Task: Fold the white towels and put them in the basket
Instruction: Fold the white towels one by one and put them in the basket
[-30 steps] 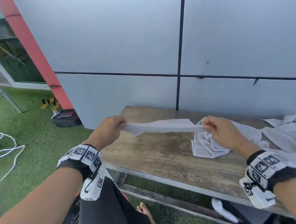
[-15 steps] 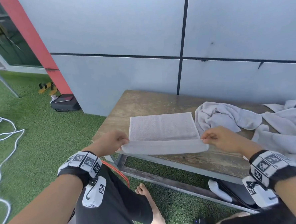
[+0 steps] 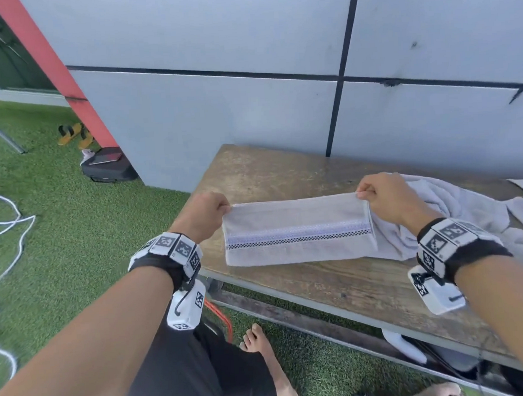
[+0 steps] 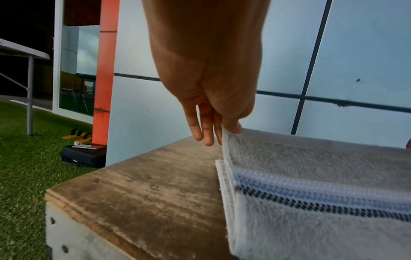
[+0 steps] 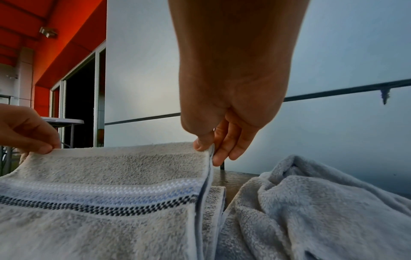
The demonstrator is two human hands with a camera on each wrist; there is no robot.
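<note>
Thumb and fingers of the left hand [image 3: 207,212] pinch the far left corner of the towel [image 3: 299,233]; the right hand [image 3: 385,194] pinches the far right corner the same way, its other fingers curled. Between them the top edge is pulled taut and lifted, while the near part, with its blue and black checked band, lies folded on the tabletop [image 3: 336,288]. Just right of it, touching, sits a crumpled pile of towels [image 3: 457,213].
</note>
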